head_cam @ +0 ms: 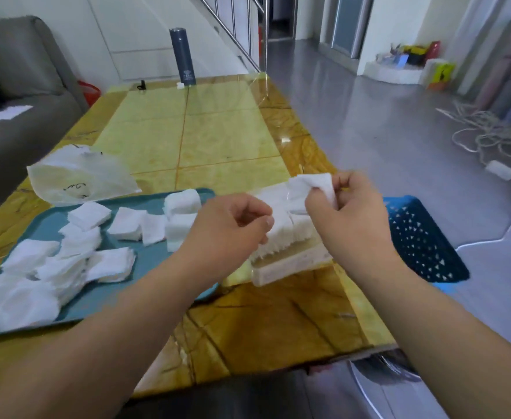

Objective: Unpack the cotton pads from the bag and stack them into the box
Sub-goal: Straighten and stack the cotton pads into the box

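A clear plastic box [290,266] stands near the table's right edge, filled with upright white cotton pads [281,228]. My right hand [350,207] is shut on a small bunch of pads [314,184], held just above the box. My left hand [230,225] hovers at the box's left side with its fingers curled; whether it pinches anything is hidden. Several loose piles of pads [76,255] lie on a teal tray [148,261] to the left. The crumpled, see-through plastic bag [79,176] rests behind the tray.
The yellow-tiled table [199,131] stretches away ahead. A dark cylinder bottle [183,55] stands at its far end. A blue perforated basket [420,240] sits on the floor right of the table. A grey sofa [15,86] is on the left.
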`<state>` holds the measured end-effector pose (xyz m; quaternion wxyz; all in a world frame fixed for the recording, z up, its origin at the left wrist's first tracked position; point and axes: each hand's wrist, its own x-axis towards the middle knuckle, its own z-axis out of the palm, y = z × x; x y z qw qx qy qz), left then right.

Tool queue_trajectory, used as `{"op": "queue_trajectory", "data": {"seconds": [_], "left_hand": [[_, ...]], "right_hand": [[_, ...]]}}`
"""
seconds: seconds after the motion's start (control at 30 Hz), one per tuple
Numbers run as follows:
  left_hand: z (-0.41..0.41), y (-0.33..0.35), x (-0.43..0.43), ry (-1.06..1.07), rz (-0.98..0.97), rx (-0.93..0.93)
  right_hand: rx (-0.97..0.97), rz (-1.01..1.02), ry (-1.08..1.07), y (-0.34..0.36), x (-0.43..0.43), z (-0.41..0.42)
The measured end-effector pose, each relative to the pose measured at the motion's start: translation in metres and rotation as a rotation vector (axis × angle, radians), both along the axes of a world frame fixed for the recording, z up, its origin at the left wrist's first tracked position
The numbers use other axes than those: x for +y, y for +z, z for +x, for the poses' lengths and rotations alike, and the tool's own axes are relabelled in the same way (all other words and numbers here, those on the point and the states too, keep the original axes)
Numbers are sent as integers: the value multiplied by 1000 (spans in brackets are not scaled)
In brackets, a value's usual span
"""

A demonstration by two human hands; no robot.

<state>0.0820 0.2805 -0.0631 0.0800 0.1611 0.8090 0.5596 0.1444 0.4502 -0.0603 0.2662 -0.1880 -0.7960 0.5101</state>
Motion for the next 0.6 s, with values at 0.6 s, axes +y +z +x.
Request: {"op": "queue_trajectory", "data": {"seconds": [0.6], "left_hand": [[-1, 3, 13, -119, -395, 356]], "right_hand": [[-286, 394, -127, 1, 21, -8]]}}
